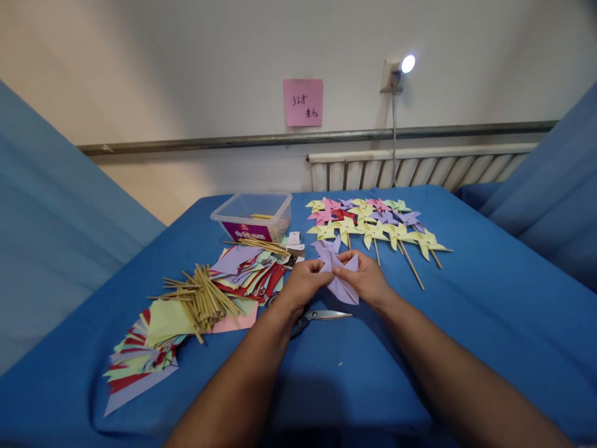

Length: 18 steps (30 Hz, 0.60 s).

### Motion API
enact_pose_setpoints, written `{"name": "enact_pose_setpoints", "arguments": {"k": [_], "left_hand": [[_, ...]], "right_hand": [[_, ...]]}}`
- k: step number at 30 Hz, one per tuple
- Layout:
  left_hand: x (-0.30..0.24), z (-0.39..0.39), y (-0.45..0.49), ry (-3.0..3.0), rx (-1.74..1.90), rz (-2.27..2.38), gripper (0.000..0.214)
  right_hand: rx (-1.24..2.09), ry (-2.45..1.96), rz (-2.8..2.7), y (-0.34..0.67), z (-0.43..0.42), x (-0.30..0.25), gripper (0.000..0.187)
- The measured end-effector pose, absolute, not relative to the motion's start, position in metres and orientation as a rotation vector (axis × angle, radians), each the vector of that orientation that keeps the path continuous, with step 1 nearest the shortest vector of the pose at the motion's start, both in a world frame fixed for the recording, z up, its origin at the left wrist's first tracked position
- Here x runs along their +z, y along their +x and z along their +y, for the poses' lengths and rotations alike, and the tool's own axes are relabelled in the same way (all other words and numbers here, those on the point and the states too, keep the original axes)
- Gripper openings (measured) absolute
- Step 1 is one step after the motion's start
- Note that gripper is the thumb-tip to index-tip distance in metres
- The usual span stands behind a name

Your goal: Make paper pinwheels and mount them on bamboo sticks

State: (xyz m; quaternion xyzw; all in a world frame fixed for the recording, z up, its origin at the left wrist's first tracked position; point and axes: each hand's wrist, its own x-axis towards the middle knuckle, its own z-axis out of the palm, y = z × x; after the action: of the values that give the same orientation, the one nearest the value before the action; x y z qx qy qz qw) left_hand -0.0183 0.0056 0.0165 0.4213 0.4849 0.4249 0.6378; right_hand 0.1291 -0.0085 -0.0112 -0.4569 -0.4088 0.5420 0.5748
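Note:
A purple paper pinwheel (344, 287) is held above the table between both hands, its blades folded in toward the middle. My left hand (303, 283) pinches it from the left, thumb near the centre. From the right, my right hand (366, 277) grips it with the thumb on the folds and fingers behind. Whether a pin is at the centre is hidden. Below the left hand lies a pair of scissors (326, 315), blades pointing right, handles partly covered by the wrist. Beyond the hands are finished pinwheels (373, 231) in yellow, pink, red and purple, several with sticks showing.
A clear plastic box (280, 214) with sticks inside stands at the back left. In front of it are small boxes (295, 246), coloured paper sheets (252, 267), a heap of wooden sticks (208, 298) and fanned paper (144, 354). Blue cloth covers the table (466, 336); curtains hang at both sides.

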Motion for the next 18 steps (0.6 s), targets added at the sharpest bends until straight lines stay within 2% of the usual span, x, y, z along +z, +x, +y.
{"name": "enact_pose_setpoints", "arguments": {"k": [5,18], "left_hand": [[0.011,0.003,-0.006,0.765,1.01,0.985,0.028],[0.005,-0.002,0.007,0.542,1.124,0.941,0.023]], "right_hand": [[1.12,-1.048,-0.651,0.117,-0.006,-0.013,0.042],[1.001,-1.036,-0.671,0.107,-0.009,-0.02,0.041]]}}
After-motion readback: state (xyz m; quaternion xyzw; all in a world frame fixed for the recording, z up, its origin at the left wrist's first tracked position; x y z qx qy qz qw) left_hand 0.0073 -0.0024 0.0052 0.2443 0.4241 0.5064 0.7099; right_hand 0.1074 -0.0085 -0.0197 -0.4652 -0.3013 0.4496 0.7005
